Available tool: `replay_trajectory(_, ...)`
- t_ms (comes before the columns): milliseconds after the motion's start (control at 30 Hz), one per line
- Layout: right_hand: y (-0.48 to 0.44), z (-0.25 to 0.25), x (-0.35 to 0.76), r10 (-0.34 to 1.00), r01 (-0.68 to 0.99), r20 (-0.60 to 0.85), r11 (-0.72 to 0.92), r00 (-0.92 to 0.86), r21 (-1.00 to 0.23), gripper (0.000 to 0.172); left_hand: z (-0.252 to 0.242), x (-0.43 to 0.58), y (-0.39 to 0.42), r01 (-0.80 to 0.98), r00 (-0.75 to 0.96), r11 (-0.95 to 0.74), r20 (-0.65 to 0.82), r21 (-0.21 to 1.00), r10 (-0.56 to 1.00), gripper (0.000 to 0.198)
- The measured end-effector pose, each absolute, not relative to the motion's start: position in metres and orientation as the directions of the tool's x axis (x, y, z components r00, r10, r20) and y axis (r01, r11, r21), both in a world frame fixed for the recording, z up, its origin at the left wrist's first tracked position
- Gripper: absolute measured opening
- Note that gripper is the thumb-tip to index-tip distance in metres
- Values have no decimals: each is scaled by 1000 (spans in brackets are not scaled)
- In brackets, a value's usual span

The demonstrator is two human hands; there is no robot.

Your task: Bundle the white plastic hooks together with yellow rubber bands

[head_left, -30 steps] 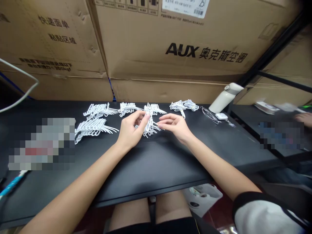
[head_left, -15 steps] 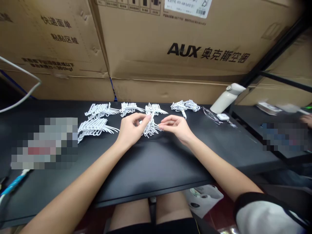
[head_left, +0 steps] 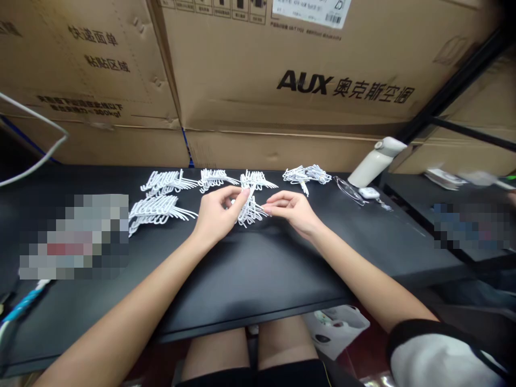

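Observation:
A small pile of white wire hooks [head_left: 249,215] lies on the black table between my hands. My left hand [head_left: 220,208] is closed in a pinch, thumb against fingers, on a white hook at the top of this pile. From the other side my right hand [head_left: 288,208] pinches the thin end of a white hook, its fingertips just right of the pile. Behind my hands lie two rows of white hooks, one at the middle [head_left: 258,180] and one further left [head_left: 217,178]. More hooks lie in two bunches at the left, a rear one [head_left: 169,181] and a front one [head_left: 157,208].
A loose heap of white hooks [head_left: 306,174] lies at the back right, near glasses [head_left: 349,191], a white earphone case [head_left: 368,193] and a white bottle [head_left: 374,161]. Cardboard boxes [head_left: 242,107] stand along the back. A blurred-out object [head_left: 80,236] lies left.
My right hand has shifted very slightly to the right with the hook end in its fingertips. The left hand keeps its place, and the hook bunches lie as before.

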State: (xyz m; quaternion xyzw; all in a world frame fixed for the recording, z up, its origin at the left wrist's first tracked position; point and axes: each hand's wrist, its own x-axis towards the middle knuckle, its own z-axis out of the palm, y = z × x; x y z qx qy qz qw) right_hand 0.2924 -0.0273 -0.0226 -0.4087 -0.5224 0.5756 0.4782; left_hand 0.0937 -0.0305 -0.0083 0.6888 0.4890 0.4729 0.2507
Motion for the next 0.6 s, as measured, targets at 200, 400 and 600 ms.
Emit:
replay_trajectory(200,-28,-23,291,971,-141,6,-29,-239,-990,32,-9,94,-30,416,88,-394,395,820,914,36)
replay_trajectory(400,-25,-21,295,970,-132,4,-29,-241,-991,33,-6,95,-28,346,67,-363,363,865,929,35)
replay_trajectory(600,-29,-18,292,976,-138,39,9,-214,-990,31,-3,96,-28,240,94,-321,307,916,947,35)
